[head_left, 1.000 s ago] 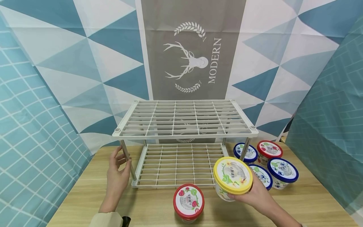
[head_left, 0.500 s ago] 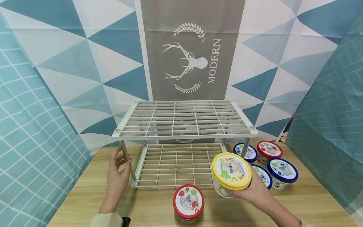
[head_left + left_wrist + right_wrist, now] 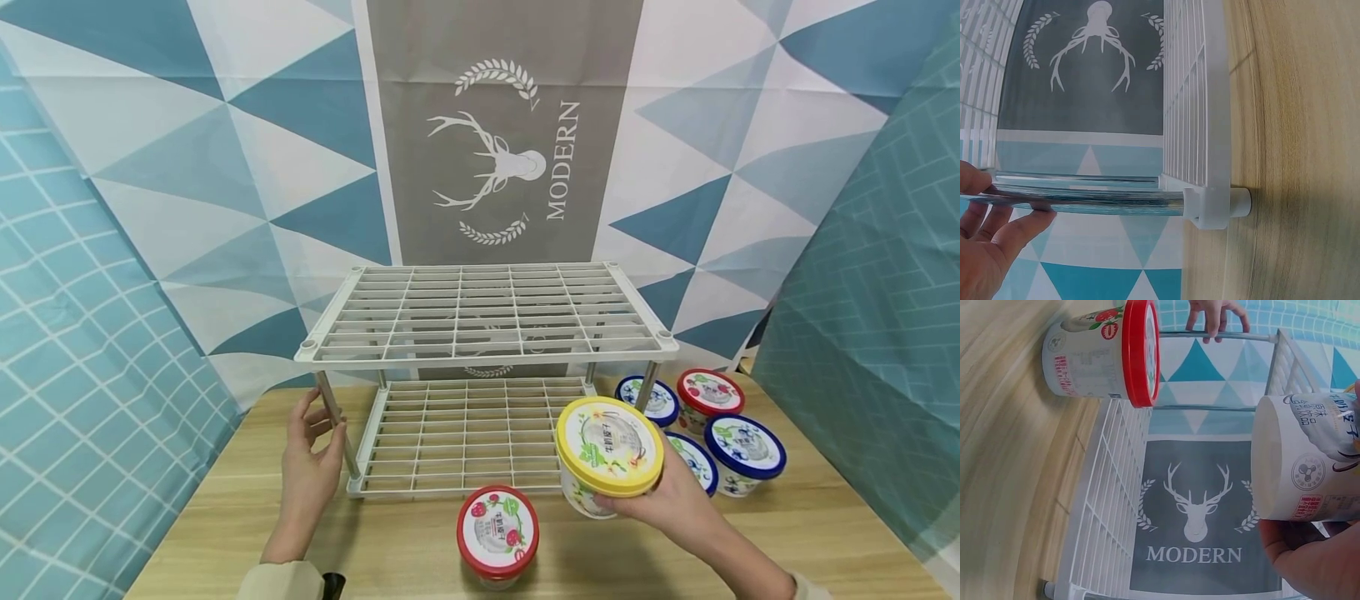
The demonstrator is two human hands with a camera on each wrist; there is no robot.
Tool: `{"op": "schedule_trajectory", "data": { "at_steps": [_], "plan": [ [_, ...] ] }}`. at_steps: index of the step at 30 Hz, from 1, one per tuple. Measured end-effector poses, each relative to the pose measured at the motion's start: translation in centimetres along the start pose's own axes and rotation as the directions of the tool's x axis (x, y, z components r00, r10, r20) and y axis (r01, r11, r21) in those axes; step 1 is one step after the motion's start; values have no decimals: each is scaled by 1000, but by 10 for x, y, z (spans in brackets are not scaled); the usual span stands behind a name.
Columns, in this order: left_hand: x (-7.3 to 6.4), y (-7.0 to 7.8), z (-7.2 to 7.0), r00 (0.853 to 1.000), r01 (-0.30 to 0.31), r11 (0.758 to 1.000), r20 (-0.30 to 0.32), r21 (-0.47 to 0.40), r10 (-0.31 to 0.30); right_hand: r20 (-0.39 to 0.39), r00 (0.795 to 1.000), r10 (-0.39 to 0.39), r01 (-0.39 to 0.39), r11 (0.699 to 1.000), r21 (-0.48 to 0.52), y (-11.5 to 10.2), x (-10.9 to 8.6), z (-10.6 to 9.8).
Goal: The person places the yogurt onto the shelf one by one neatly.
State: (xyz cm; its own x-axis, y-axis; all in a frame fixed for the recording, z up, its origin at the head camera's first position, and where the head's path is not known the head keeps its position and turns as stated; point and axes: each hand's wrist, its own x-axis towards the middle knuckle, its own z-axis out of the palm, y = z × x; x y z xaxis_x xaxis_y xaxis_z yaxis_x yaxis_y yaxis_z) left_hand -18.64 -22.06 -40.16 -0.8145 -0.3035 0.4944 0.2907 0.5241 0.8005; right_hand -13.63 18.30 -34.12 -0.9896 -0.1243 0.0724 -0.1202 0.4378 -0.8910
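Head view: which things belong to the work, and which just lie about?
Probably belong:
yellow-lidded tub, in right hand
white two-tier rack, held by left hand

Seemingly just standing by:
front red-lidded tub
rear red-lidded tub
three blue-lidded tubs

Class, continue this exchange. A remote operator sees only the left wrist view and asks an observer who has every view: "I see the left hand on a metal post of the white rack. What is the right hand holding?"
Observer: The right hand holds a yellow-lidded tub.
Operator: Does anything stand in front of the white rack?
Observer: Yes, the head view shows a red-lidded tub on the table there.
Operator: And beside it?
Observer: Three blue-lidded tubs and a second red-topped tub are grouped off its right end.
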Motion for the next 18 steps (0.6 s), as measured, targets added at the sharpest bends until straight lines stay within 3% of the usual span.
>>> {"op": "schedule_trajectory", "data": {
  "at_steps": [13, 18],
  "plan": [
    [2, -5, 2, 1000, 0, 1000, -6, 12, 0, 10, 999, 44, -44, 999, -26, -12, 1, 2],
    [1, -2, 1, 1000, -3, 1000, 4, 0, 3, 14, 1000, 17, -17, 1000, -11, -16, 2, 3]
  ]
}}
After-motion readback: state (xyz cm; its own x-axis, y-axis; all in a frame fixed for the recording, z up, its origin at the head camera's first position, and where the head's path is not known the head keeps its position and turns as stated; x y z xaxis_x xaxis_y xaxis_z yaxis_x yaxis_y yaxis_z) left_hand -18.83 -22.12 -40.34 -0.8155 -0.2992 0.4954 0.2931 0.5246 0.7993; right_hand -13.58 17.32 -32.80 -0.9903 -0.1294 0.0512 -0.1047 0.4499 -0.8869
